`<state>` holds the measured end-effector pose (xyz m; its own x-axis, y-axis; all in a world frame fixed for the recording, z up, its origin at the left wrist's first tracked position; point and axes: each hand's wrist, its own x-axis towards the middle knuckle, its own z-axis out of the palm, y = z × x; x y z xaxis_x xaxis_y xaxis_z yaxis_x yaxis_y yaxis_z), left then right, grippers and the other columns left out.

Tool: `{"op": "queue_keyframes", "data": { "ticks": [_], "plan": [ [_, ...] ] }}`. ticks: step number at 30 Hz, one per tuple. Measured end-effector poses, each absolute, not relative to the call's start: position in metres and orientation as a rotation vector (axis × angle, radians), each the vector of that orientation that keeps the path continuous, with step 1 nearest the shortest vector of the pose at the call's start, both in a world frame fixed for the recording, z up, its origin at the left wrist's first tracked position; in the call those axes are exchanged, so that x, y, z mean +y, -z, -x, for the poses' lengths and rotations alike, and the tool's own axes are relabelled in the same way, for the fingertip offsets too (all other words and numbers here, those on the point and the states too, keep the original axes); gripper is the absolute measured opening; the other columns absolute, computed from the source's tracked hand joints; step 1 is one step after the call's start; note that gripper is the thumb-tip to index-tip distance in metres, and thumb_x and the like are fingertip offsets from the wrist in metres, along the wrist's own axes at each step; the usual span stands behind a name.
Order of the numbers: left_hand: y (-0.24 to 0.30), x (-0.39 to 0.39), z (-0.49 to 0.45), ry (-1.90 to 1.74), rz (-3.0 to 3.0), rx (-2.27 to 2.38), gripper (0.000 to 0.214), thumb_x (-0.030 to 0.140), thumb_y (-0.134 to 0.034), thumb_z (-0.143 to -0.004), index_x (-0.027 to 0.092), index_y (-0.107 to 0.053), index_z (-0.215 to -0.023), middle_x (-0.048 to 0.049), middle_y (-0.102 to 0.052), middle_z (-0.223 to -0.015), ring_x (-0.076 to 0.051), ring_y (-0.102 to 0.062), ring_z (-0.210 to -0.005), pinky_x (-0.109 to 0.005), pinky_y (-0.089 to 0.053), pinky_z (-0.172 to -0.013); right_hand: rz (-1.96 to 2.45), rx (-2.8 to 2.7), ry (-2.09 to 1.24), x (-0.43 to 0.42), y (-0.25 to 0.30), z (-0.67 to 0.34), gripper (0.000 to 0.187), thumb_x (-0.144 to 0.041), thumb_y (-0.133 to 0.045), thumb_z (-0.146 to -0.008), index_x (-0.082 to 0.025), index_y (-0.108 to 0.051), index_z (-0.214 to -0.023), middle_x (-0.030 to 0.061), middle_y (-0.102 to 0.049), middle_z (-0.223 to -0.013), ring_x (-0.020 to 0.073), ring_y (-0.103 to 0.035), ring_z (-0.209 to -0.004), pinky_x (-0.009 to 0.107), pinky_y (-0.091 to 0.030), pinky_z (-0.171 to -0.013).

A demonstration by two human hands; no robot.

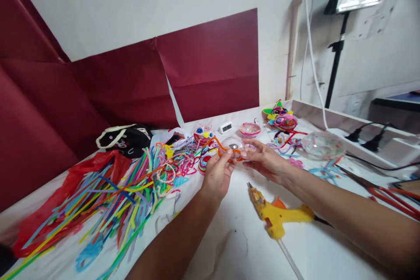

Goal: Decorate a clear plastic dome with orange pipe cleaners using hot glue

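My left hand pinches an orange pipe cleaner against a clear plastic dome. From the other side my right hand closes its thumb and fingers on the dome's rim, where the orange strand bends along the edge. One end of the strand sticks out bent to the left. Just left of the dome, partly behind my left hand, sits a small coil of colourful pipe cleaners. Below my right forearm a yellow glue gun lies on its side, with a glue stick out of its back.
Loose pipe cleaners spread over the left side, partly on a red bag. Decorated shells and a small white clock stand at the back. At right are a clear bowl, scissors and plugged-in cables.
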<state>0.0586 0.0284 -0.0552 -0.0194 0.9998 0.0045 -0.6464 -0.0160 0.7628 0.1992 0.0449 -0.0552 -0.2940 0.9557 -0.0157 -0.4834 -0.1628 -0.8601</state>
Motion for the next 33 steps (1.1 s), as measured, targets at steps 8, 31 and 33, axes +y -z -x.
{"op": "queue_keyframes", "data": {
  "ticks": [8, 31, 33],
  "plan": [
    [0.052, 0.024, -0.040, -1.542, -0.572, 0.753, 0.004, 0.004, -0.064, -0.074, 0.008, -0.061, -0.075, -0.0043, -0.064, -0.069, -0.008, -0.062, -0.064, -0.014, -0.048, -0.057, 0.901, -1.161, -1.434, 0.040, 0.063, -0.222, 0.045, -0.013, -0.081, -0.051, -0.017, -0.062, -0.092, 0.0003, -0.067, -0.077, 0.0104, -0.061, -0.066, 0.023, -0.049, -0.065],
    [0.069, 0.022, -0.018, -1.533, -0.482, 0.827, 0.013, 0.002, -0.058, -0.079, 0.006, -0.061, -0.067, -0.0061, -0.063, -0.067, -0.007, -0.061, -0.062, -0.011, -0.048, -0.051, 1.031, -2.663, -0.569, -0.031, 0.077, -0.283, 0.056, -0.014, -0.055, -0.072, -0.020, -0.049, -0.128, 0.0092, -0.053, -0.131, 0.0237, -0.050, -0.118, 0.036, -0.041, -0.099],
    [0.069, 0.021, -0.019, -1.535, -0.475, 0.828, 0.013, 0.002, -0.057, -0.079, 0.006, -0.062, -0.068, -0.0055, -0.063, -0.066, -0.007, -0.060, -0.061, -0.011, -0.048, -0.050, 1.006, -2.787, -0.353, -0.037, 0.086, -0.277, 0.061, -0.011, -0.054, -0.070, -0.017, -0.048, -0.130, 0.0120, -0.053, -0.130, 0.0286, -0.047, -0.121, 0.044, -0.038, -0.102]
  ]
}}
